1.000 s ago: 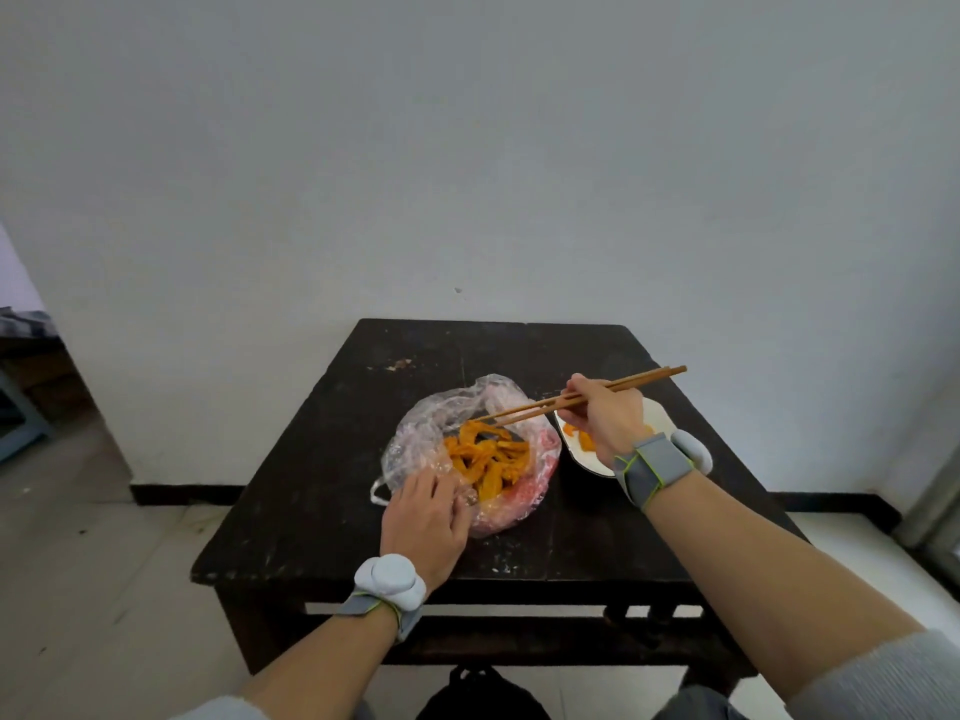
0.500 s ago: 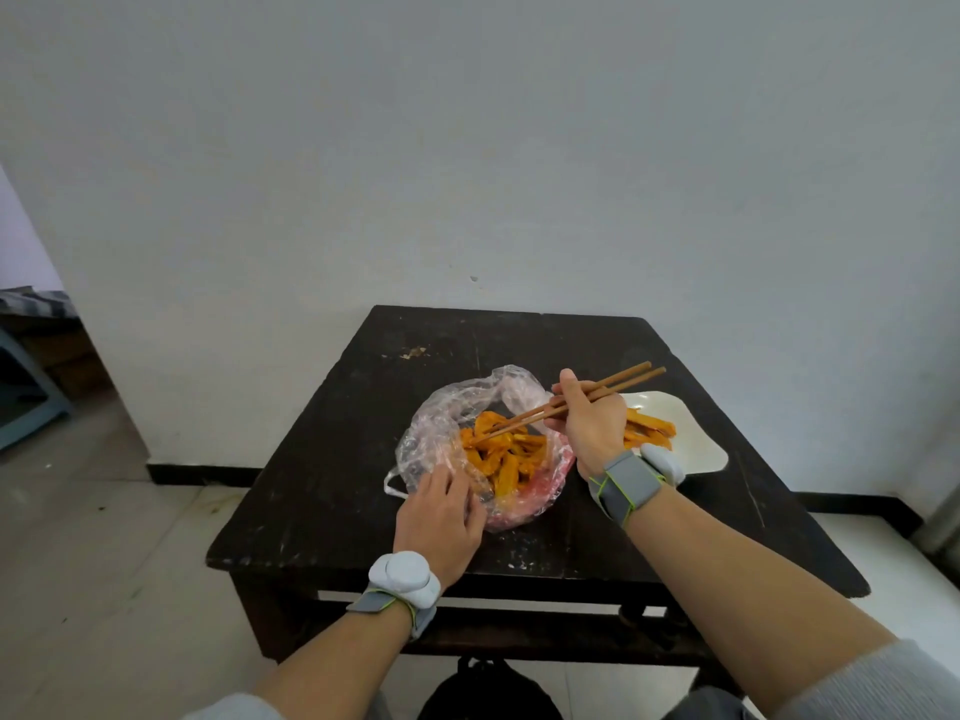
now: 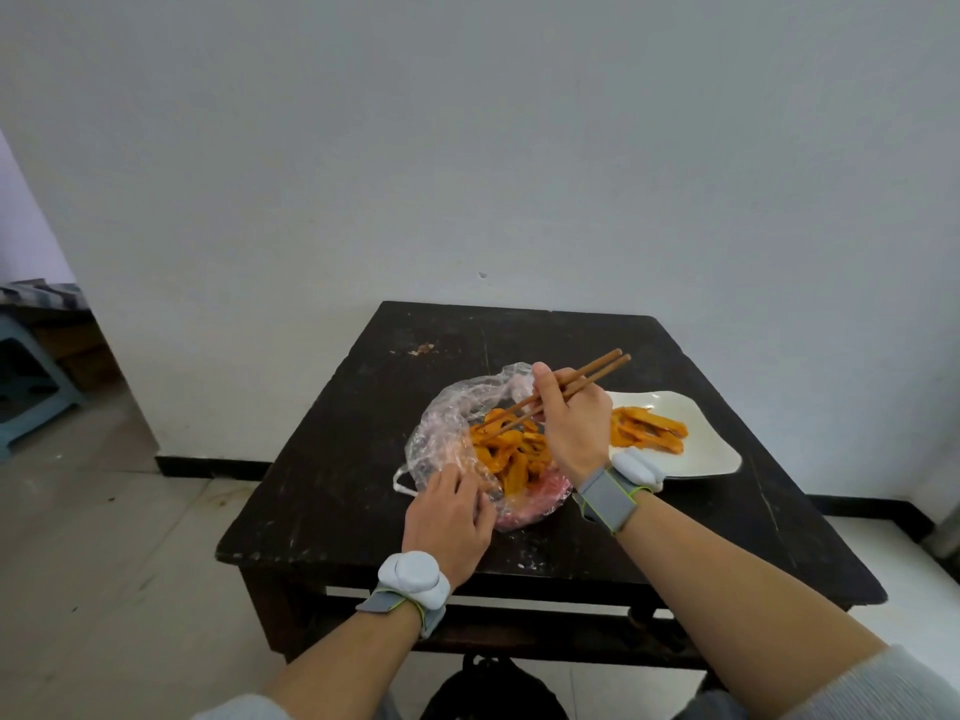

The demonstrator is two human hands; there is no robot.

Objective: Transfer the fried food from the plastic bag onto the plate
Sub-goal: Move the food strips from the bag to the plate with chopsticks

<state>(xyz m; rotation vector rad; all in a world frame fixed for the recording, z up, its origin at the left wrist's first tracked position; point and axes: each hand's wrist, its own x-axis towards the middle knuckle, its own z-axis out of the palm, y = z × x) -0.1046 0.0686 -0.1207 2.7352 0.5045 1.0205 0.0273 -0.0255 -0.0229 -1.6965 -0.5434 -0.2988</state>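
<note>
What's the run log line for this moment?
stage: pickup from bag | left hand: rests on plastic bag | right hand: holds chopsticks, tips in fried food | plate: several pieces on it

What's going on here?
A person is moving fried food from a bag to a plate. The right hand holds chopsticks, tips down in the bag's food; whether anything is pinched is unclear. The left hand presses on the bag's near edge. Several pieces lie on the plate; a pile sits in the bag.
</note>
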